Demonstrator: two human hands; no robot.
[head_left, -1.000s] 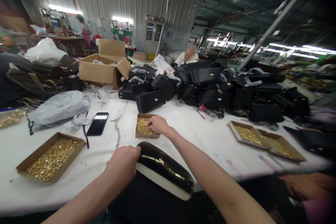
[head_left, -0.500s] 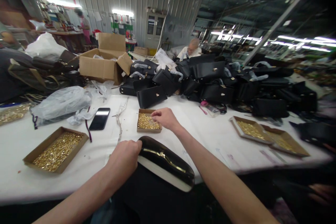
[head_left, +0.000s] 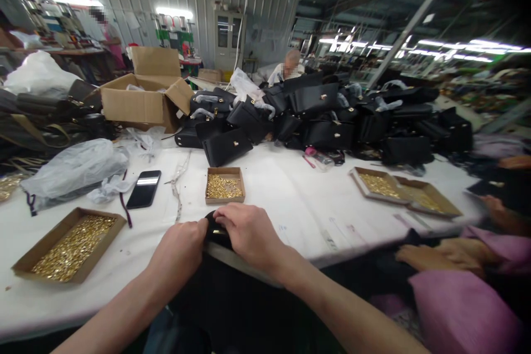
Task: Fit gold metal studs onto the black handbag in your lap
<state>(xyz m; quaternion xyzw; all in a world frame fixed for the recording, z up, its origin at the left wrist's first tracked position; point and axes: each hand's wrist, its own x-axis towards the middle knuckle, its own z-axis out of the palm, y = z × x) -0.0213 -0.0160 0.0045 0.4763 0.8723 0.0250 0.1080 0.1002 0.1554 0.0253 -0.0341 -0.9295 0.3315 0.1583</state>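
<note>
Left hand (head_left: 180, 246) and right hand (head_left: 253, 235) close together on a glossy black piece (head_left: 217, 237).
It's just nearer than the middle tray (head_left: 225, 200); the left clamps its end, the right's grip I can't tell.

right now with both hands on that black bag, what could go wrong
The left hand grips one end of the black bag, so it could twist. The right hand hides part of it, so a slip might go unseen. The small open box just beyond has low walls; a bump could spill its gold pieces.
</note>
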